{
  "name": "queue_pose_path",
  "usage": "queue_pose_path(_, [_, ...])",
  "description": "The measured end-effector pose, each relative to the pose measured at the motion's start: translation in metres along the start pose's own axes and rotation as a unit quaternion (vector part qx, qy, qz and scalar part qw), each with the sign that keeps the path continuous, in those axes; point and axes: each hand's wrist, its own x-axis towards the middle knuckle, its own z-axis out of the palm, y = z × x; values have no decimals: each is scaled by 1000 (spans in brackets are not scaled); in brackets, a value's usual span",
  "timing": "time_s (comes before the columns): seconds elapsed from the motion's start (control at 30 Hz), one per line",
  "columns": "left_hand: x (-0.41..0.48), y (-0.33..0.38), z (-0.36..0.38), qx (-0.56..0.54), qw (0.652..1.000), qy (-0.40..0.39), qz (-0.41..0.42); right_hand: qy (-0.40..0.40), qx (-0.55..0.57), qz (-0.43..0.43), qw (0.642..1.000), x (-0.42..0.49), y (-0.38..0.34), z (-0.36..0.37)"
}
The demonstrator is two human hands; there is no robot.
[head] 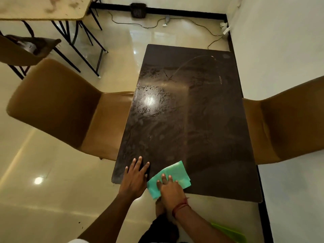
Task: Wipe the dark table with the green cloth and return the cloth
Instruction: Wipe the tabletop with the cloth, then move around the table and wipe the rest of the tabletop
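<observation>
Green cloth (pixel 169 179) lies at the near edge of the dark surface (pixel 192 120), pressed flat under the right hand (pixel 171 187), left hand (pixel 135 178) spread beside it, unwiped length stretching straight ahead.

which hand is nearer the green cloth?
Right. The right hand lies flat on the green cloth, pressing it to the dark table. The left hand rests on the table just left of the cloth.

right chair (pixel 287 123): cut off by the frame edge
green cloth (pixel 172 174): near part hidden under the right grip (pixel 171 189)
</observation>
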Motion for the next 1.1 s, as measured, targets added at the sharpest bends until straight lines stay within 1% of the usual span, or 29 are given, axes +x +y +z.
queue_pose_path(0.07, [-12,-2,1,-13,1000,2,-2,25,29,-10,999,-11,1,-3])
queue_pose_path(0.13, [-25,-3,-1,-20,1000,4,-6,81,101,-6,992,-20,3,-11])
queue_pose_path(0.2, [-39,-5,-3,-32,999,0,-2,139,190,-7,972,-26,7,-20])
queue_pose_path(0.23, [-46,-6,-4,-38,999,3,-1,168,251,2,953,-29,8,-24])
queue_pose_path(0.27, [-53,-8,-6,-42,999,8,1,193,320,19,927,-32,10,-28])
queue_pose_path(0.3, [-57,-9,-9,-47,999,14,2,212,395,37,893,-34,11,-33])
queue_pose_path(0.33, [-61,-10,-13,-50,999,19,5,227,474,54,849,-36,13,-37])
queue_pose_path(0.4, [-66,-13,-22,-54,998,34,10,236,619,90,744,-38,15,-44])
queue_pose_path(0.43, [-68,-15,-27,-59,997,45,12,233,673,105,694,-40,13,-47])
queue_pose_path(0.47, [-69,-16,-33,-64,996,58,16,229,712,115,653,-42,9,-50])
queue_pose_path(0.53, [-68,-21,-44,-81,992,89,23,220,769,122,588,-46,-3,-54])
queue_pose_path(0.6, [-67,-30,-55,-105,987,116,30,210,807,115,539,-49,-20,-59])
queue_pose_path(0.63, [-65,-38,-60,-118,984,127,35,207,819,109,524,-49,-31,-61])
queue_pose_path(0.7, [-61,-52,-71,-148,978,139,49,204,833,96,506,-48,-50,-65])
queue_pose_path(0.8, [-59,-87,-90,-201,966,145,69,201,846,77,487,-37,-85,-74])
queue_pose_path(0.87, [-59,-109,-99,-205,962,156,88,193,850,66,486,-32,-103,-77])
queue_pose_path(0.97, [-60,-170,-115,-209,959,159,105,177,846,64,499,-10,-148,-84])
queue_pose_path(1.1, [-53,-242,-144,-196,959,174,112,192,845,40,497,15,-200,-103])
